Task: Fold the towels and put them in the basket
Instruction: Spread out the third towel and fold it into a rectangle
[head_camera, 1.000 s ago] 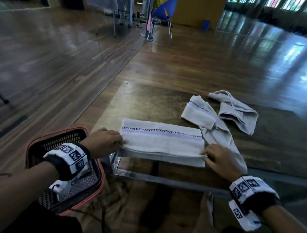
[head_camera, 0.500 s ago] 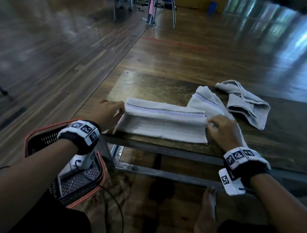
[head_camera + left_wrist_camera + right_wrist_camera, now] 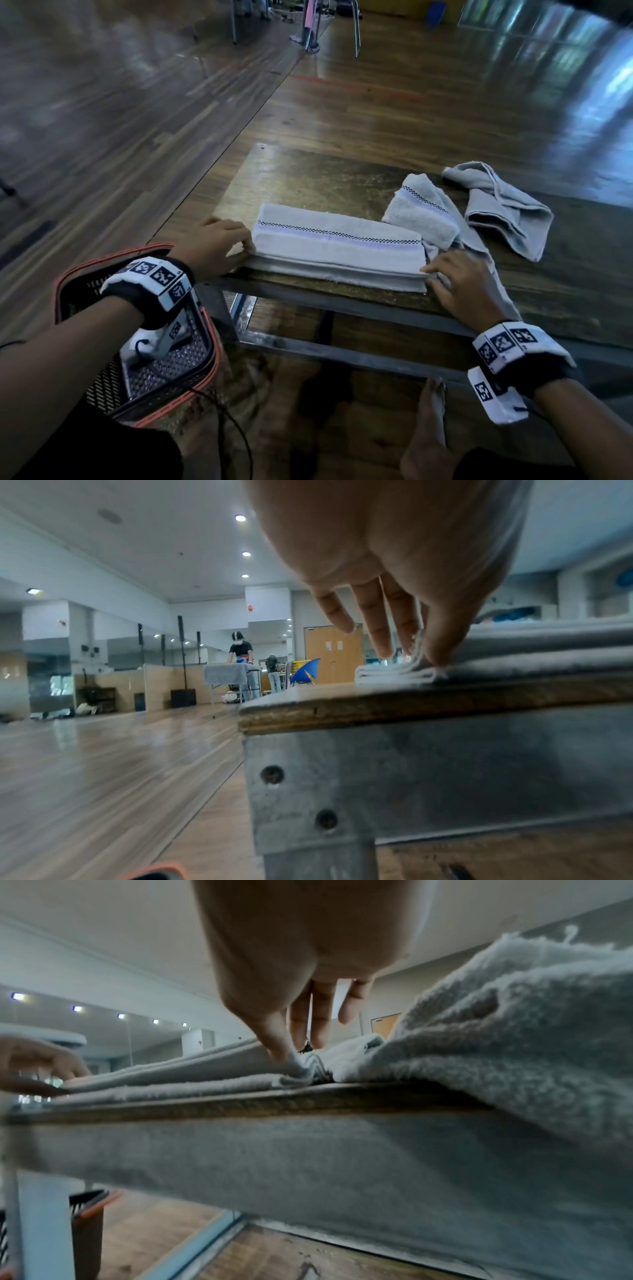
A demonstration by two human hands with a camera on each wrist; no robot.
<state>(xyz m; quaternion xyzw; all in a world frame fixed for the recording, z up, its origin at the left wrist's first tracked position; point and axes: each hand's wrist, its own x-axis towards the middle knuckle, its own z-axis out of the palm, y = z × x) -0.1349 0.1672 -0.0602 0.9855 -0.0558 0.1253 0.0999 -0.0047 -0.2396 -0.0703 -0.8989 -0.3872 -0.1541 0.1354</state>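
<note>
Fingers (image 3: 245, 244) of the left hand (image 3: 214, 248): curled at the left end of the folded striped towel (image 3: 337, 246), pinching its layers. Right hand (image 3: 459, 286): thumb and forefinger pinch the towel's right near corner. Head view. The towel lies as a long band along the near edge of the low wooden table (image 3: 308, 178), checkered stripe uppermost, near hem just inside the table edge. Bare tabletop lies beyond it toward the far edge. A second striped towel (image 3: 423, 210), rumpled, touches the band's right end and trails under the right wrist to the table edge. A grey towel (image 3: 507, 209), loosely bunched, lies further right, apart from the band. Black mesh basket (image 3: 82, 291) with an orange rim stands on the floor, left of the table and below the left wrist. Compared with half a second ago, the upper fold lies flatter on the lower layers; both hands are at the same ends.

Left wrist view. Thumb and fingers (image 3: 441, 639) clamp the stacked layers (image 3: 397, 673) at the table corner; the little finger stands free. Open wood floor (image 3: 103, 764) spreads to the left.

Right wrist view. Thumb (image 3: 274, 1037) presses the bunched layers (image 3: 301, 1069) against the fingers behind. The rumpled towel (image 3: 514, 1047) hangs over the table edge (image 3: 240, 1099).
</note>
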